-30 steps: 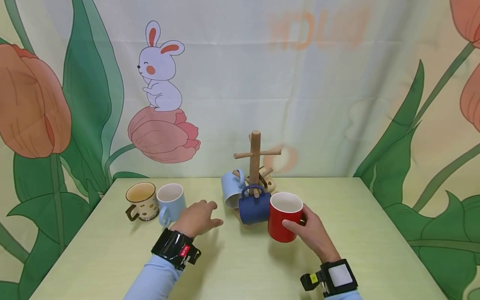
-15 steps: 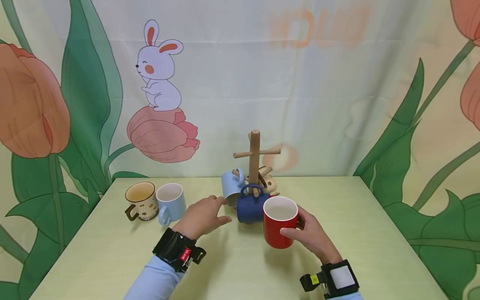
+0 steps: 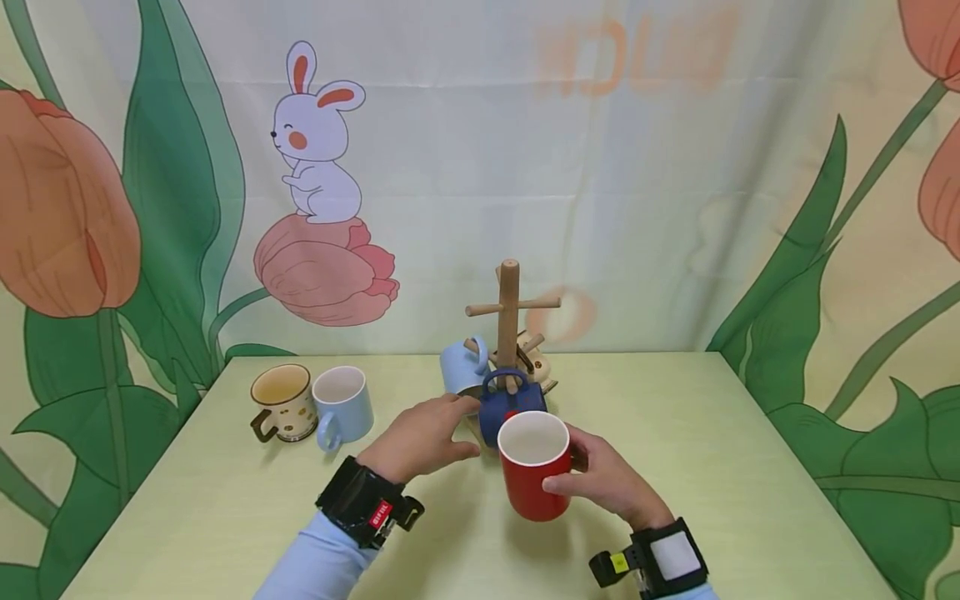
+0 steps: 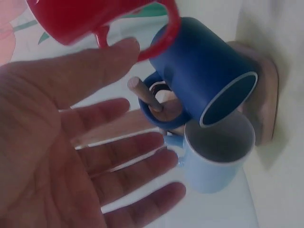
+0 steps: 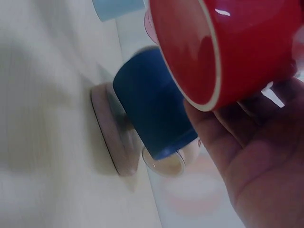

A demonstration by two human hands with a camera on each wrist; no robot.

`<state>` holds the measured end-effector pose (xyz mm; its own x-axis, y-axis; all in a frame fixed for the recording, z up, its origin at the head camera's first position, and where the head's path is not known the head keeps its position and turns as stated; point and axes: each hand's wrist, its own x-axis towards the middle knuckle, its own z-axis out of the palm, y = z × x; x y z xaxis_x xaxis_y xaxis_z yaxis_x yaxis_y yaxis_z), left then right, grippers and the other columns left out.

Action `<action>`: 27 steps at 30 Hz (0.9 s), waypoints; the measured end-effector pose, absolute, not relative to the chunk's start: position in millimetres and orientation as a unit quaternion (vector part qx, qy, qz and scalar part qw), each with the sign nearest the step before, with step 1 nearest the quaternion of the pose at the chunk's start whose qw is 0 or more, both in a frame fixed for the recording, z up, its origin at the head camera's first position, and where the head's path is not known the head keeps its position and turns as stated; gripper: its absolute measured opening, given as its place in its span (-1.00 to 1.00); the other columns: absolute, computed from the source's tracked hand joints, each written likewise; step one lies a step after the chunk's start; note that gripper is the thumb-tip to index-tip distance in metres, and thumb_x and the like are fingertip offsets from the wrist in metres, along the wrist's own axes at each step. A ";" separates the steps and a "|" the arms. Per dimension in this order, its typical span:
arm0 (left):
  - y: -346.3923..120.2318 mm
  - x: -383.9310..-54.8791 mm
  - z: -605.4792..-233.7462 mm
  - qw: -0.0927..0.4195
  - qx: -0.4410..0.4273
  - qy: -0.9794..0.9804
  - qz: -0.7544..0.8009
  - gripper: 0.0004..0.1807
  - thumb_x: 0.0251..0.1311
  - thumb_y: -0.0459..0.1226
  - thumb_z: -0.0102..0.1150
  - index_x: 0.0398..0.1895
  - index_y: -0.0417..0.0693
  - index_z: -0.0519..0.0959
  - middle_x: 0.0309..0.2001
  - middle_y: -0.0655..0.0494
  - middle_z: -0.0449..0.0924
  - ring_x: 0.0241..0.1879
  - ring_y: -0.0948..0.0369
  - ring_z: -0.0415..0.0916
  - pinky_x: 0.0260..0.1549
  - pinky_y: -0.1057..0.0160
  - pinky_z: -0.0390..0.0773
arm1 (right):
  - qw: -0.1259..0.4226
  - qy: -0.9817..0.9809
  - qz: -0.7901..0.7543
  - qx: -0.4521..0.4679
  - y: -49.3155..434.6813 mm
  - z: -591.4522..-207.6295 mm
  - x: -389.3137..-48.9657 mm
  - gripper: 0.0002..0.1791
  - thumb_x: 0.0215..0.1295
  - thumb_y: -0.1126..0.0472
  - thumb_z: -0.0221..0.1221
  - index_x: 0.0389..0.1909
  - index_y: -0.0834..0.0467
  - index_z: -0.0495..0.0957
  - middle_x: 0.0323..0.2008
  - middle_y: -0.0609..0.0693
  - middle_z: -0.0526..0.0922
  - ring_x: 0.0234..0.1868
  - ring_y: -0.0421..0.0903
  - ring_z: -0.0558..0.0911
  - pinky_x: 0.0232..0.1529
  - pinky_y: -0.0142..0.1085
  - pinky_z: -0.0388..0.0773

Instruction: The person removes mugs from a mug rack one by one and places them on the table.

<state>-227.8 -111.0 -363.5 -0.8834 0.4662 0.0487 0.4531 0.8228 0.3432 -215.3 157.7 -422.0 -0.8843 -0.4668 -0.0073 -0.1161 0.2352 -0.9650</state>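
My right hand (image 3: 617, 485) grips a red mug (image 3: 531, 477) from its right side, thumb across its front, in front of the mug rack. The mug's white inside faces up, and its base shows in the right wrist view. Its handle (image 4: 173, 24) points away toward the rack. My left hand (image 3: 423, 437) reaches in from the left, its fingers extended and thumb apart; the thumb overlaps the red handle in the left wrist view. Behind, a dark blue mug (image 3: 491, 421) hangs by its handle on a lower peg of the wooden mug rack (image 3: 509, 308).
A light blue mug (image 3: 457, 367) and a cream patterned mug (image 3: 537, 367) also hang on the rack's lower pegs. Two mugs, one cream with brown dots (image 3: 294, 412) and one light blue (image 3: 352, 412), stand at the table's left. A printed curtain (image 3: 637, 208) hangs behind.
The red mug has moved left and toward me with my right hand, its handle turned toward the rack. My left hand has moved right, closer to the red mug and the rack.
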 end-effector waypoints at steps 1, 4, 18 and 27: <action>-109.5 -227.8 -363.6 0.025 0.250 0.951 0.179 -0.39 0.14 -0.09 0.43 0.23 -0.10 0.51 0.11 -0.05 0.58 0.06 0.03 0.56 0.02 -0.03 0.56 | 0.158 0.770 -0.587 -0.193 155.9 -422.3 -215.0 -0.22 0.19 0.09 0.39 0.38 0.23 0.31 0.20 0.18 0.51 0.13 0.12 0.53 0.11 0.02 0.52; -105.6 -227.3 -364.7 0.042 0.288 0.936 0.197 -0.41 0.14 -0.13 0.43 0.24 -0.06 0.52 0.13 -0.04 0.58 0.09 0.01 0.55 0.04 -0.06 0.54 | 0.186 0.763 -0.584 -0.207 150.4 -423.3 -214.3 -0.24 0.19 0.09 0.39 0.37 0.23 0.33 0.18 0.17 0.53 0.11 0.11 0.54 0.11 0.03 0.52; -111.9 -233.8 -376.1 0.063 0.420 0.876 0.228 -0.90 0.24 -0.30 0.34 -0.20 0.03 0.74 -0.38 0.34 0.63 -0.36 0.33 0.48 -0.27 0.33 0.55 | 0.248 0.720 -0.609 -0.222 141.5 -428.7 -214.9 -0.24 0.19 0.18 0.36 0.37 0.26 0.27 0.19 0.16 0.49 0.16 0.10 0.51 0.14 -0.01 0.51; -119.7 -237.7 -382.0 0.083 0.445 0.853 0.259 -0.90 0.26 -0.35 0.30 -0.25 0.02 0.74 -0.44 0.37 0.55 -0.39 0.36 0.42 -0.32 0.37 0.52 | 0.257 0.712 -0.610 -0.234 141.6 -430.5 -216.6 -0.24 0.20 0.16 0.34 0.38 0.27 0.28 0.19 0.17 0.51 0.15 0.10 0.53 0.14 -0.02 0.51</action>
